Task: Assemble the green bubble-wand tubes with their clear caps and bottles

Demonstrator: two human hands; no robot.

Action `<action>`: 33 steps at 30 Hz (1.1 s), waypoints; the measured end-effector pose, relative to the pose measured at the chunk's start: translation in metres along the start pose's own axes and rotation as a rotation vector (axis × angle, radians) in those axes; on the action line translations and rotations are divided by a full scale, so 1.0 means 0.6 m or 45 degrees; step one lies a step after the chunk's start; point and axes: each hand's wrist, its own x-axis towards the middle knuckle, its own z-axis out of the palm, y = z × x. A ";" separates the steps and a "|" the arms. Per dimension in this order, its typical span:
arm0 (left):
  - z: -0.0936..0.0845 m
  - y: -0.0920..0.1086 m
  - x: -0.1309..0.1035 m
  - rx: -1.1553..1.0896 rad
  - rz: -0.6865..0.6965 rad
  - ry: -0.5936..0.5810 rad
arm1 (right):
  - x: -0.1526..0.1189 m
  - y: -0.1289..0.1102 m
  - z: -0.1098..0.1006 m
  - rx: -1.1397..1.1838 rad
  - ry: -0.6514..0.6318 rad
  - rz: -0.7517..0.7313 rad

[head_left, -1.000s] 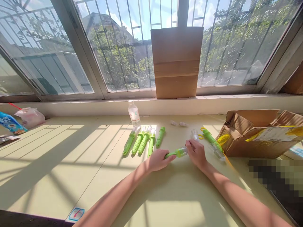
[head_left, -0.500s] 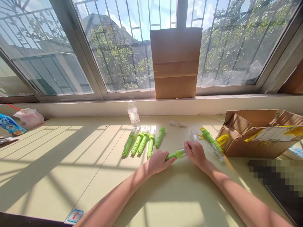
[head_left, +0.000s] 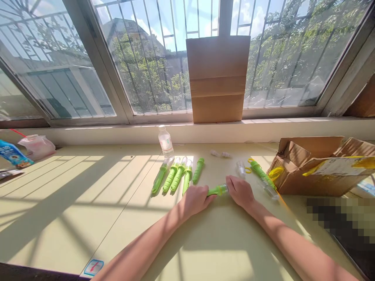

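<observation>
Both of my hands meet at one green ribbed plastic handle with a clear tube end [head_left: 217, 191], held just above or on the table. My left hand [head_left: 197, 200] is wrapped round its green end. At the clear end, the fingers of my right hand [head_left: 240, 191] are closed, covering the tip. Left of them lie several similar green handles with clear ends [head_left: 175, 176], side by side. A green handle without a clear part [head_left: 198, 171] rests beside that row. Beyond my right hand is a loose clear tube [head_left: 240, 168].
A water bottle [head_left: 165, 143] stands behind the row. Two small clear pieces [head_left: 220, 153] lie near the sill. At right, a green handle with a yellow ring [head_left: 260, 171] lies by an open cardboard box [head_left: 310, 181]. A cardboard sheet [head_left: 218, 80] leans on the window.
My right hand has shifted slightly left, covering more of the clear end. The held handle has turned a little flatter. Things on the table stay where they were.
</observation>
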 end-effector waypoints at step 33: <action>0.004 0.010 -0.002 0.056 -0.030 0.095 | 0.003 0.006 -0.018 -0.404 -0.088 -0.320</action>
